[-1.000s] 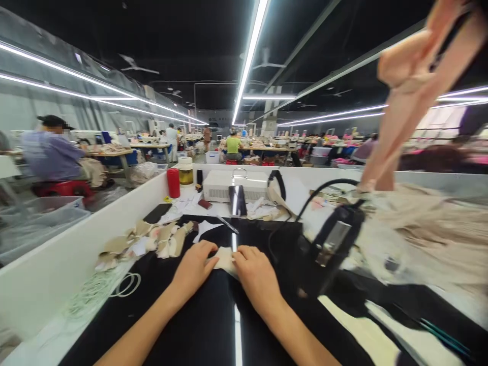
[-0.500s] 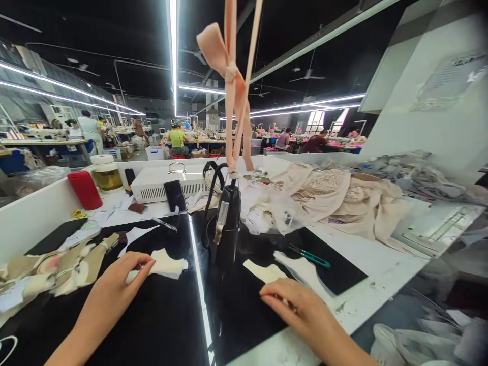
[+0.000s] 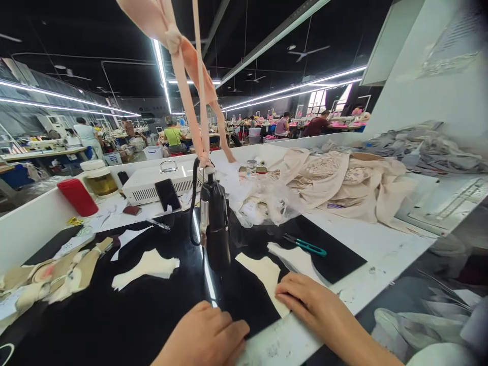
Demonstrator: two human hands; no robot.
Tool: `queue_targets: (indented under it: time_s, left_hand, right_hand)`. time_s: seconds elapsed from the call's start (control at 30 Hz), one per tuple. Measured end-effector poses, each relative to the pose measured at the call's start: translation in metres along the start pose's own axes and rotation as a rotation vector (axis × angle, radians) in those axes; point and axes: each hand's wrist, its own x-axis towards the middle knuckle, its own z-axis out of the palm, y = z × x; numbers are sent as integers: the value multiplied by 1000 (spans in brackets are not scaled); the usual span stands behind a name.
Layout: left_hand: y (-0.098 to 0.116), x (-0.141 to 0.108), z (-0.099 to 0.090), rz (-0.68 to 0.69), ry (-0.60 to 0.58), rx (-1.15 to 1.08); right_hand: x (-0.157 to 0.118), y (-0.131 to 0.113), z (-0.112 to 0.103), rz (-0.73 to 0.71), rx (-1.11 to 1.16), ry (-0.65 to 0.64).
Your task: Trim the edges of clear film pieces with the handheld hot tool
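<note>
Right fingers (image 3: 294,285) over cream piece (image 3: 262,272), edge part-hidden

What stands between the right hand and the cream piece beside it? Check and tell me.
Nothing visible. The right hand is at the edge of the cream piece; the white piece and teal snips lie farther back.

A garment workshop is indicated by cream cut panels (image 3: 263,272), beige fabric (image 3: 324,183) and thread snips (image 3: 310,247) on the bench (image 3: 343,227), sewing machines (image 3: 49,144) and seated workers (image 3: 282,126) beyond.
</note>
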Motion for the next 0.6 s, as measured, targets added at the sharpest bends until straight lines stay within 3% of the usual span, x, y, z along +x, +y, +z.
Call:
queue_targets:
  time_s: [0.17,0.37,0.47,0.6]
  left_hand:
    - [17,22,36,-100,-15,32]
    - [24,39,55,-143,-171,92]
    - [23,38,62,-126,-145,114]
    - [23,35,67,-117,-24,95]
  right_hand:
    - [4,-10,-10,160,103,-114]
    - [7,-15,-13,258,162,-124]
    - [11,-16,-15,266,225,-60]
    - [23,-18,-21,312,381,30]
